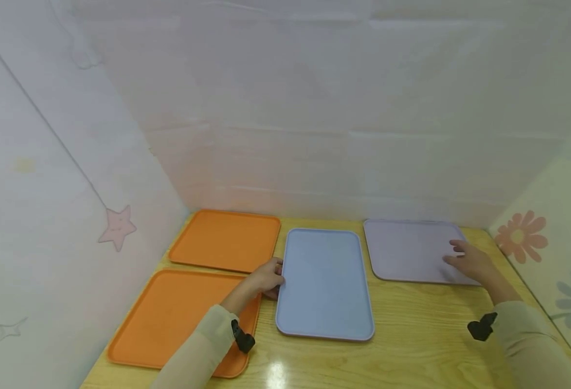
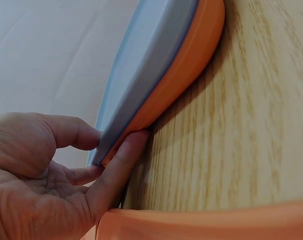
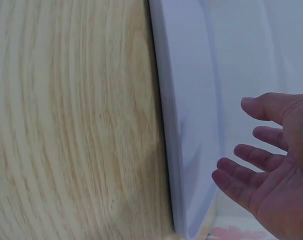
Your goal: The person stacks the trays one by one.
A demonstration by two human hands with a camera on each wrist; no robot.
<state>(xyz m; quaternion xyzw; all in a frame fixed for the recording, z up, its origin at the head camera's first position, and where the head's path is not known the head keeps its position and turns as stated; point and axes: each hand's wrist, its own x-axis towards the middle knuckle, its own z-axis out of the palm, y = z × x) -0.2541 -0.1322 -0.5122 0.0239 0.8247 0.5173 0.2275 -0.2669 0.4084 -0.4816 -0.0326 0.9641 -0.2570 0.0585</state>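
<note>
Nearest me on the wooden table (image 1: 422, 329), the near orange tray (image 1: 183, 308) lies at my left, just beside the blue tray (image 1: 324, 283), which sits mid-table atop another orange tray (image 2: 204, 47), my left hand (image 1: 268, 278) gripping their left edge between thumb and fingers. Farther off, my right hand (image 1: 472, 263) hovers, fingers loose and empty, over the lavender tray (image 1: 407, 248); the far orange tray (image 1: 227, 240) lies at left, near the pale wall (image 1: 285, 162).
</note>
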